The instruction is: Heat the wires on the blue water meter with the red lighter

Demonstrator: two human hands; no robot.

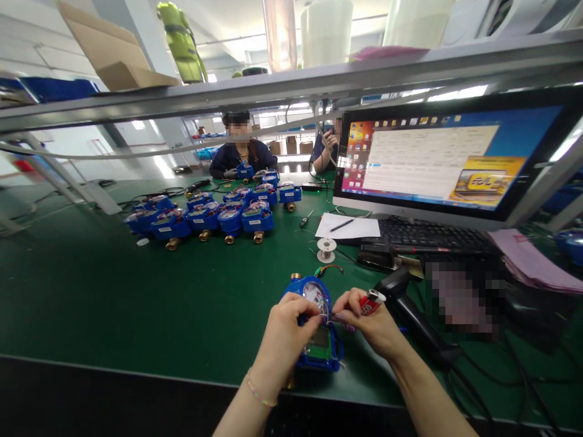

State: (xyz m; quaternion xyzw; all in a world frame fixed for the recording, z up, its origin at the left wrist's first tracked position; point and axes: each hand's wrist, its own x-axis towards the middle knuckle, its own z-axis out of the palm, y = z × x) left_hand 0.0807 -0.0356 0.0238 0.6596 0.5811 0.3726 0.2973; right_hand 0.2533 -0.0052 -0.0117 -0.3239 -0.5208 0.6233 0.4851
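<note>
Grip, left hand: my left hand (286,328) is closed on the blue meter (319,331), fingers curled over its near left edge, thumb and forefinger pinching the thin wires (324,311) at its open face.
Grip, right hand: my right hand (368,321) is closed round a red lighter (371,301), whose metal top sticks out above the knuckles; its fingertips meet the same wires just right of my left thumb.
Meter in hand: low centre of the frame, lying on the green table (91,303) near its front edge, brass fitting at the far end, a small green display panel at the near end.
Left of frame: bare green mat; a cardboard box (113,54) sits on the overhead shelf at upper left.
Centre, farther back: a cluster of blue meters (214,212) in rows, brass ends towards me; beyond them a seated person (241,155) holds one.
Centre right: a small wire spool (326,247) stands just behind my meter; a sheet of paper with a pen (348,226) lies past it.
Right: a black handheld scanner (410,309) lies just beside my right hand; behind it a keyboard (432,235) and a lit monitor (450,158); pink papers (532,258) at the far right edge.
</note>
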